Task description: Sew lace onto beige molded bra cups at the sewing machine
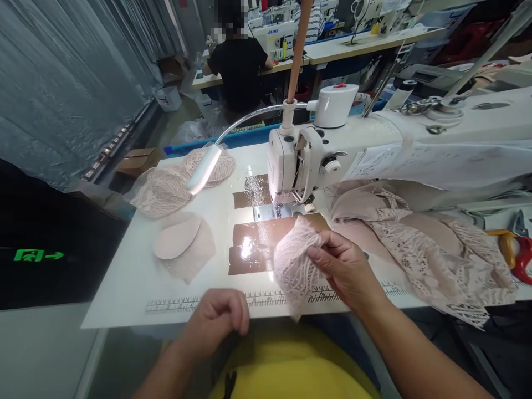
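Between the thumb and fingers of my right hand (344,266) is a pale pink lace bra cup (297,260), held up in front of the sewing machine's needle area (276,210). Its pointed lower end hangs over the ruler strip on the table. My left hand (222,313) rests near the table's front edge with its fingers curled in, and nothing shows in it. To the left lies a smooth cup pad (177,238) on a piece of sheer fabric (201,257). Behind it are several lace cups (164,191) in a loose pile.
A white sewing machine (332,149) spans the right side, with a lit lamp (203,169) on a bent neck. Lace garment pieces (415,233) lie under its arm, near red-handled scissors (521,260). A ruler strip (266,299) runs along the front edge. A person (239,66) sits ahead.
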A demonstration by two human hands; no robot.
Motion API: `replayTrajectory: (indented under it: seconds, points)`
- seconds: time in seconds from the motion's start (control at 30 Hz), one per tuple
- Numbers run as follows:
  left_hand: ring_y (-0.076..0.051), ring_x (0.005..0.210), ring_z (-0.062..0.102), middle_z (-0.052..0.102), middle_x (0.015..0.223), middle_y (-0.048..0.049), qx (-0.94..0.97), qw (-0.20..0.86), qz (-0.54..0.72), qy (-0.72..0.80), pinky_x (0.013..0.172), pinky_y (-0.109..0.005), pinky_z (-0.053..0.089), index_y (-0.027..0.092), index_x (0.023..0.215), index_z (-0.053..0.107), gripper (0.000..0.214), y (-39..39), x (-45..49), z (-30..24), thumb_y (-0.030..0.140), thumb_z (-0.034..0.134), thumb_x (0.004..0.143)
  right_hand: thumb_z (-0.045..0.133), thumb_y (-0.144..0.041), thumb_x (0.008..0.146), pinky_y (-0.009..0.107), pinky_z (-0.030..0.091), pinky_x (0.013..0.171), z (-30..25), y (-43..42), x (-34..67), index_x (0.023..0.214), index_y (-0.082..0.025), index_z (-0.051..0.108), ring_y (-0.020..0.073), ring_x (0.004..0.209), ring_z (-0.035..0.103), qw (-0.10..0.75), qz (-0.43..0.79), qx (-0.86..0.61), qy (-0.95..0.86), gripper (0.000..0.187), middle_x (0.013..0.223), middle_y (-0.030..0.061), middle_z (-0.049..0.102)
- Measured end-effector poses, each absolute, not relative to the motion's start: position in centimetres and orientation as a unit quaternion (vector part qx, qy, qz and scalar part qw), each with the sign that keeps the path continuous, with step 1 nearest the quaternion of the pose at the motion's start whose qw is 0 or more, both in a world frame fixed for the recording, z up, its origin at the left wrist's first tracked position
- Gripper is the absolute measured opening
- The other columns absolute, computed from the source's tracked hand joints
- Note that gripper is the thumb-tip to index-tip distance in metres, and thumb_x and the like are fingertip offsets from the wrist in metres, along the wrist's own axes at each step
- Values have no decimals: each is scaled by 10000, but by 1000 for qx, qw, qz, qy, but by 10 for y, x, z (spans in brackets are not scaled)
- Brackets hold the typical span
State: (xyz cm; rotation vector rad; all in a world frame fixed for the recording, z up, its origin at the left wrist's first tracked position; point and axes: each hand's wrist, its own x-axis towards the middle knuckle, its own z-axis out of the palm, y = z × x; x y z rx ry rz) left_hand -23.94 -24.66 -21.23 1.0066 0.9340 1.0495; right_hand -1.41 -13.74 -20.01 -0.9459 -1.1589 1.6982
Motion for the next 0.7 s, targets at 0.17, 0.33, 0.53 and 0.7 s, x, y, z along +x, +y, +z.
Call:
replayTrajectory:
  seconds: [0.17,0.33,0.53,0.7]
  points:
    - [-286,1213,450,510,1306,-81,612,451,400,512,1017,-370,376,252,1244,538,629,-231,-249,-175,258,777,662,674,-299,794,243,420,621,-184,-153,-25,782,-199,629,134,679,553,242,622,-276,-692,111,747,-6,617]
    - [-131,700,521,558,799,-11,600,537,327,495,626,-233,426,153,921,622,226,-222,-235,-182,313,684,772,606,-267,848,243,433,623,-182,-158,-33,772,-204,631,138,677,589,239,562,-277,-742,102,742,-7,659]
    - [-107,641,462,498,736,3,609,534,322,489,573,-222,370,128,874,612,238,-219,-233,-190,352,645,804,582,-206,836,270,467,671,-183,-156,-34,685,-208,603,175,764,631,325,473,-318,-755,152,757,15,681]
    - [-134,697,511,567,803,-32,617,524,330,486,611,-239,400,124,949,635,282,-214,-233,-186,377,623,825,586,-184,792,254,449,587,-180,-157,-38,619,-192,560,144,630,601,327,463,-349,-747,175,664,1,658]
